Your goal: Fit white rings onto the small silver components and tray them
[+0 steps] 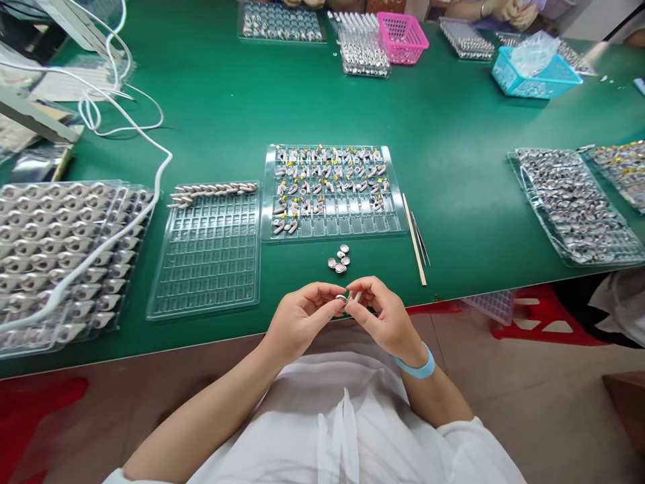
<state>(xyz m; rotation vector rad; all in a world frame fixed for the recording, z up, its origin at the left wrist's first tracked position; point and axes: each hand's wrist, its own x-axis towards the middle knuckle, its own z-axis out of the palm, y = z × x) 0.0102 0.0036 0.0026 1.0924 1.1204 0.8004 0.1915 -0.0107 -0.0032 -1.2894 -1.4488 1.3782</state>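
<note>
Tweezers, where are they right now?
In the head view, the tweezers lie on the green table, right of centre, close along the right side of the wooden stick and beyond the right hand.

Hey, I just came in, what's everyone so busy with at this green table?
A person in white holds tiny parts just over the table's near edge: a small round part in the left hand and a pale piece in the right hand. Whether the two are joined is too small to tell. Just beyond lie a few loose round parts, then a partly filled see-through tray, with a wooden stick and tweezers to its right.
</note>
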